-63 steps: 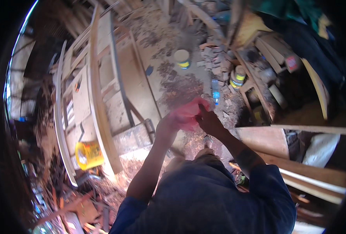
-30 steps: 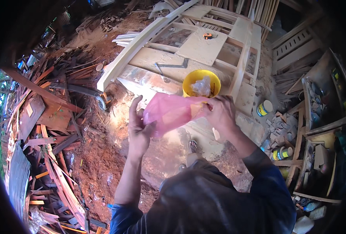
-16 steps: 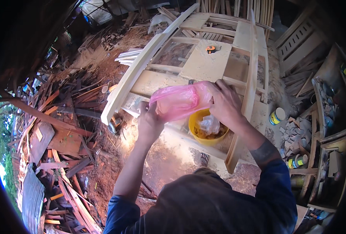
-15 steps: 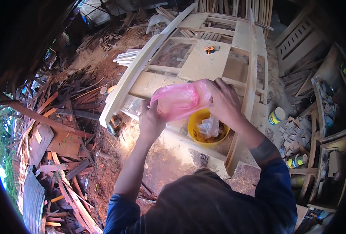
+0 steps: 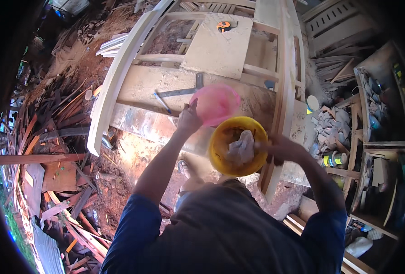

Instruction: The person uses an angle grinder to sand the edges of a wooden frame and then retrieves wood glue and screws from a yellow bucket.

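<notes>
My left hand (image 5: 189, 119) pinches the edge of a thin pink plastic bag (image 5: 217, 104), which hangs spread out over the workbench. My right hand (image 5: 282, 148), somewhat blurred, grips the right rim of a yellow bucket (image 5: 215, 153). The bucket is tilted, and its mouth faces up close to the bag. Inside it lies a crumpled clear plastic bag (image 5: 241, 148), with brownish stuff around it that I cannot make out. Just beyond my left hand, a dark try square (image 5: 180, 92) and a pen (image 5: 162, 103) rest on the board.
An orange and black tape measure (image 5: 223, 27) sits on a pale panel (image 5: 218, 48) farther off. Long timber beams (image 5: 120, 82) run along both sides of the bench. Scrap wood (image 5: 52, 155) heaps up at the left. Wooden shelving (image 5: 360, 150) with cans stands at the right.
My right hand has let go of the pink bag and taken hold of the yellow bucket, now tilted. My left hand still holds the bag. The try square and pen have come into sight.
</notes>
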`<state>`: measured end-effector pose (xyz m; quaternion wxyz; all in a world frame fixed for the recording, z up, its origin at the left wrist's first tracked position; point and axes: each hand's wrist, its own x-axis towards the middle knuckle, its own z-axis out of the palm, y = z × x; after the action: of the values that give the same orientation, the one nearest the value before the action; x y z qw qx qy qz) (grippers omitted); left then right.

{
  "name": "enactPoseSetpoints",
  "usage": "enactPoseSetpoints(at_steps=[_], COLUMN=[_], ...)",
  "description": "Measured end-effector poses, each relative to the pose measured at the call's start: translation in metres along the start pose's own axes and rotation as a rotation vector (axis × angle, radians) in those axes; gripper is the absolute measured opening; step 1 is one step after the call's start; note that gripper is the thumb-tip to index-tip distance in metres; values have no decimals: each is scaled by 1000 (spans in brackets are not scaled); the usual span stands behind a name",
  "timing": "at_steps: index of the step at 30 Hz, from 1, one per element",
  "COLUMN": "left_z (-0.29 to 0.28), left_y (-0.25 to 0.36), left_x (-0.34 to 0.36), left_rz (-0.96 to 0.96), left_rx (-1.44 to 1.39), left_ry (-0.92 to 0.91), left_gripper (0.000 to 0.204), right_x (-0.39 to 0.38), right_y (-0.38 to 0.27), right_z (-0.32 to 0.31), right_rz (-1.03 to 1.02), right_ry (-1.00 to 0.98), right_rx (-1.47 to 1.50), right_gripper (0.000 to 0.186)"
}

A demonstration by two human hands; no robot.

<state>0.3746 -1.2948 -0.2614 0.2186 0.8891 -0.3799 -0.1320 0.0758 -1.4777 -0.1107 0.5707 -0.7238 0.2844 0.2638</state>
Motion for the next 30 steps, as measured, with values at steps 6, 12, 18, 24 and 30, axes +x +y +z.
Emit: enactPoseSetpoints(at_steps=[6,12,18,24,30], left_z=[3,13,17,33,31], left_y=[-10,-35,-47,-55,-43], left_x=[4,14,26,41,50], left_rz=[38,136,192,228,228], left_rx=[-144,-275,-362,-344,-477], left_ry=[-26,70,-63,-71,-90], left_gripper=[58,52,66,85,81], right_x=[-1,-23,73,197,226], right_y=[17,-26,-55,-38,-17], right_z=[48,52,44,54,69], right_rz=[151,83,-396,-616,-511], right_ry=[-81,105,537,984,1117], right_rx=[522,845,815,452,175], right_gripper=[46,35,53,71,82])
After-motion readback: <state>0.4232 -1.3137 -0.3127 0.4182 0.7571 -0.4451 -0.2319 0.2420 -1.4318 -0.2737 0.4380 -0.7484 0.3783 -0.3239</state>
